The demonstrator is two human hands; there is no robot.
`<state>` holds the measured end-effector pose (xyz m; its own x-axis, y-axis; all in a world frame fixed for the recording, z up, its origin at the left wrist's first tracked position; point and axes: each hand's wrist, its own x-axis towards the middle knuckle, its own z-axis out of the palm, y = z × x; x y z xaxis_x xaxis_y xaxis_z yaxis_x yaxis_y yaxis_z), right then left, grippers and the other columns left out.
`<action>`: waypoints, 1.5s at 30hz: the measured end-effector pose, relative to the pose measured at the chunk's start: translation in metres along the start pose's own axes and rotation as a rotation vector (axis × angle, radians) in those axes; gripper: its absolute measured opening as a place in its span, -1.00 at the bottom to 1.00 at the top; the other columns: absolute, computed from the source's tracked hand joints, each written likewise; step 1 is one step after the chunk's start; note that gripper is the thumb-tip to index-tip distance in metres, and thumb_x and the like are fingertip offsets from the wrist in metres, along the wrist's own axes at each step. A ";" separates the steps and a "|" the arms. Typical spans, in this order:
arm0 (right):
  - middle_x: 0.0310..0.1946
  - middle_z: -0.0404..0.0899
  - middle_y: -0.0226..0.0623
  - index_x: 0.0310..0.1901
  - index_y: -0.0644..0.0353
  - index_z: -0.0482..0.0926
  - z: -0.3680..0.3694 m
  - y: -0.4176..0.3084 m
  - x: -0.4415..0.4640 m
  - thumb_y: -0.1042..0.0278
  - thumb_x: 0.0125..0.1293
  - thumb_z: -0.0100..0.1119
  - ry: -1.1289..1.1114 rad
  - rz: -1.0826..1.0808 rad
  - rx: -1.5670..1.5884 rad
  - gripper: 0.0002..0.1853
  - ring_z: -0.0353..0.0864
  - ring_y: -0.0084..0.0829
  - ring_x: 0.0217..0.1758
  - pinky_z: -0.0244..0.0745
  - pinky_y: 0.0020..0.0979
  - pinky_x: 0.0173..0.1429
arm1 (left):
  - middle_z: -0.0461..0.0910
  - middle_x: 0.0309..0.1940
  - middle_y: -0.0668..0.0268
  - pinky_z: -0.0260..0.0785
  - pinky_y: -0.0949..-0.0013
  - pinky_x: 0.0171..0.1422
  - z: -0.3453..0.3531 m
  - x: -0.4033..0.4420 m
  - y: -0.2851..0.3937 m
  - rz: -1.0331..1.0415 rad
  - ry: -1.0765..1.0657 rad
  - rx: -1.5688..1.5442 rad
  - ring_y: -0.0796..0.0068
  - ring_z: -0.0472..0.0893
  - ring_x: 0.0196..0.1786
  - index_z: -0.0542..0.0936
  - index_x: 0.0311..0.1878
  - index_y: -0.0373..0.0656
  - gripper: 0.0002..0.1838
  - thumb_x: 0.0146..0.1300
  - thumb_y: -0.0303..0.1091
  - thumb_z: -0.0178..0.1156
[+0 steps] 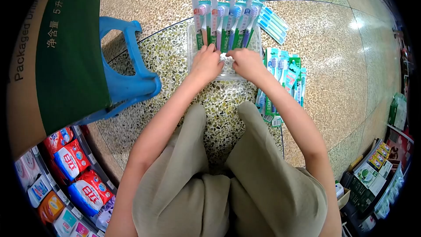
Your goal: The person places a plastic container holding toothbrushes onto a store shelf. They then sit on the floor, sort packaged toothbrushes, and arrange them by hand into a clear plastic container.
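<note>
Several packaged toothbrushes stand side by side in a row, their lower ends inside a clear plastic tray on the floor. My left hand has its fingers closed at the bottom of the packs on the left. At the lower ends of the middle and right packs, my right hand is closed, its index finger and thumb toward the centre. The hands partly hide the pack bottoms. Beside my right forearm lies a pile of more toothbrush packs. Another toothbrush pack lies behind the tray to the right.
A blue plastic stool stands on the left, with a large green and brown carton above it. Detergent bags line a shelf at lower left. Boxed goods sit along the right side. The floor is speckled stone.
</note>
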<state>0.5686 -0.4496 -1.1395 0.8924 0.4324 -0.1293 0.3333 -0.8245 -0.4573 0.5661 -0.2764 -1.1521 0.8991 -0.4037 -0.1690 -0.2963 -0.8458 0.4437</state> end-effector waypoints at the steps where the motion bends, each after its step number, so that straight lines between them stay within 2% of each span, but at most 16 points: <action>1: -0.25 0.68 -0.15 -0.17 0.15 0.66 0.001 0.001 0.003 0.51 0.10 0.12 -0.071 0.017 -0.071 -0.75 0.67 -0.14 -0.13 0.60 -0.15 -0.09 | 0.51 -0.07 0.16 0.37 0.13 0.18 -0.001 0.000 0.001 -0.015 -0.030 0.009 0.14 0.48 0.09 0.59 0.04 -0.22 -0.63 0.22 -0.23 0.23; 12: -0.21 0.61 -0.19 -0.12 0.18 0.63 0.020 0.011 0.013 0.51 0.10 0.13 0.017 -0.044 -0.144 -0.73 0.61 -0.13 -0.05 0.57 -0.13 -0.04 | 0.49 0.01 0.15 0.37 0.09 0.19 0.001 0.005 -0.001 -0.056 -0.162 0.094 0.13 0.48 0.13 0.54 0.15 -0.19 -0.52 0.22 -0.15 0.21; 24: -0.24 0.60 -0.17 -0.16 0.20 0.64 0.022 0.018 0.018 0.53 0.07 0.12 0.073 -0.058 -0.077 -0.73 0.61 -0.11 -0.09 0.56 -0.13 -0.05 | 0.46 0.05 0.13 0.35 0.08 0.24 0.001 0.006 0.001 -0.060 -0.138 0.085 0.11 0.45 0.15 0.50 0.20 -0.20 -0.49 0.23 -0.16 0.21; 34: -0.27 0.59 -0.17 -0.18 0.21 0.64 0.015 0.014 0.015 0.53 0.09 0.09 0.139 -0.064 -0.026 -0.76 0.61 -0.10 -0.11 0.58 -0.13 -0.08 | 0.53 -0.02 0.11 0.38 0.08 0.18 -0.005 0.005 0.004 -0.066 -0.168 0.023 0.09 0.51 0.11 0.55 0.12 -0.24 -0.55 0.24 -0.17 0.21; 40: -0.30 0.58 -0.15 -0.24 0.19 0.66 0.008 0.009 0.009 0.51 0.11 0.08 0.092 -0.040 -0.009 -0.79 0.64 -0.12 -0.16 0.57 -0.10 -0.12 | 0.57 -0.07 0.10 0.40 0.06 0.13 -0.004 -0.002 0.006 -0.072 -0.141 -0.047 0.07 0.56 0.06 0.58 0.07 -0.24 -0.58 0.28 -0.13 0.16; 45: -0.29 0.63 -0.16 -0.22 0.14 0.68 0.016 0.014 0.010 0.43 0.12 0.15 -0.006 -0.081 0.037 -0.81 0.66 -0.10 -0.18 0.58 -0.12 -0.11 | 0.58 -0.12 0.06 0.40 0.04 0.12 -0.005 -0.001 0.003 -0.051 -0.180 -0.101 0.02 0.57 0.03 0.62 0.03 -0.21 -0.59 0.30 -0.09 0.12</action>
<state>0.5779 -0.4511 -1.1611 0.8613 0.4990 -0.0959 0.3922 -0.7728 -0.4989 0.5665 -0.2764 -1.1462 0.8374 -0.4249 -0.3437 -0.2104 -0.8310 0.5149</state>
